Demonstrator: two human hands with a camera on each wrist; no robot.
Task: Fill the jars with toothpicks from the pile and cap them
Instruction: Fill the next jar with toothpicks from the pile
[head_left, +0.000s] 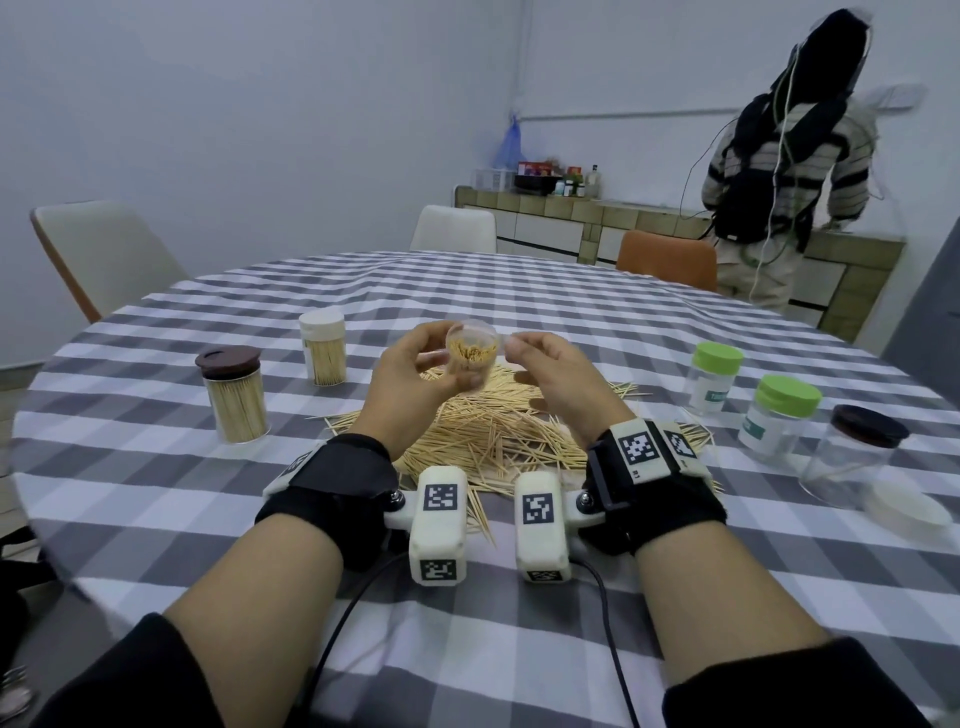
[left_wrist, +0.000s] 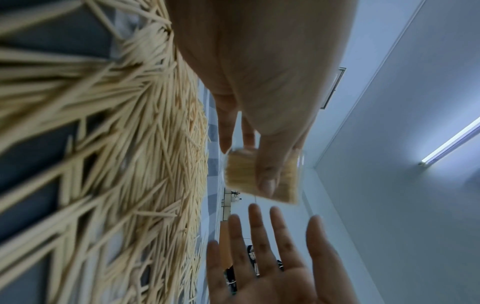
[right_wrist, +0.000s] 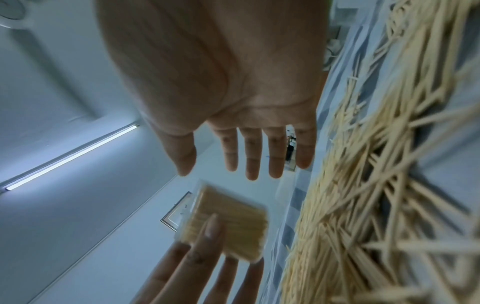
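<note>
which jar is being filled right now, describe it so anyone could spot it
Over the toothpick pile mid-table, the left hand holds up a small clear jar. Unlike the jars standing either side, it is uncapped and tilted, toothpick tips showing.

Home dining room. Round table under grey-and-white checked cloth (head_left: 519, 291); white padded chair (head_left: 98, 254) at 10 o'clock; beige tiled counter (head_left: 613, 218) with bottles and boxes at 1 o'clock; fluorescent ceiling tube (left_wrist: 451, 142).
</note>
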